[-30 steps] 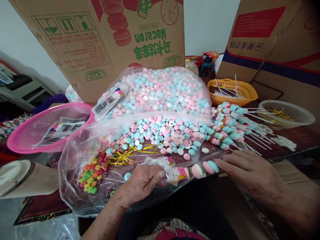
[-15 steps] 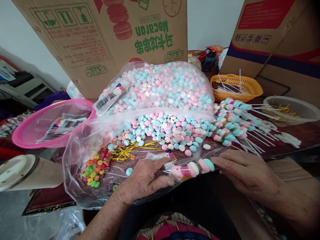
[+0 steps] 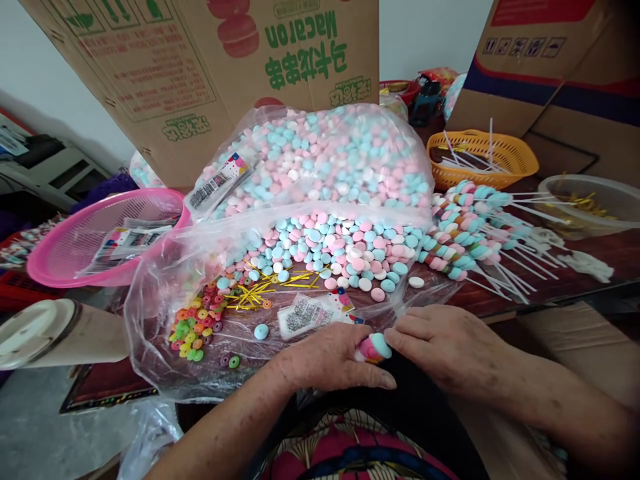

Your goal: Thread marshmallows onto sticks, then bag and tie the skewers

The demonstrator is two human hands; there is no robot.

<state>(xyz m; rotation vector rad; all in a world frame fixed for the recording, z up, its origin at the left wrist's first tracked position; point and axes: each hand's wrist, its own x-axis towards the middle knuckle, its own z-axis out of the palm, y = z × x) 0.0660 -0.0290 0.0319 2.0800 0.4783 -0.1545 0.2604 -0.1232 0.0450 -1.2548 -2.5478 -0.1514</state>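
Observation:
My left hand (image 3: 335, 357) is closed around a marshmallow skewer (image 3: 376, 347) at the table's front edge, covering most of it. The end still showing is pink and white with a pale blue tip, partly inside a clear printed wrapper. My right hand (image 3: 440, 343) has its fingers pressed together at the blue tip; whatever stick they pinch is hidden. Just behind my left hand lies a stack of printed clear wrappers (image 3: 313, 313). Loose pink, blue and white marshmallows (image 3: 345, 250) spill from a big plastic bag (image 3: 150, 333).
Ring candies (image 3: 197, 327) and gold twist ties (image 3: 255, 293) lie to the left. A pink basket (image 3: 45, 260) and a lidded cup (image 3: 90, 337) stand beyond them. Finished skewers (image 3: 460, 230), a yellow basket (image 3: 525, 163) and a plastic bowl (image 3: 620, 207) are right. Cartons (image 3: 210, 87) rise behind.
My left hand has slid right along the skewer, covering more of it. My right hand has come left toward it. The wrapper stack shows more fully, and the view has tilted down slightly.

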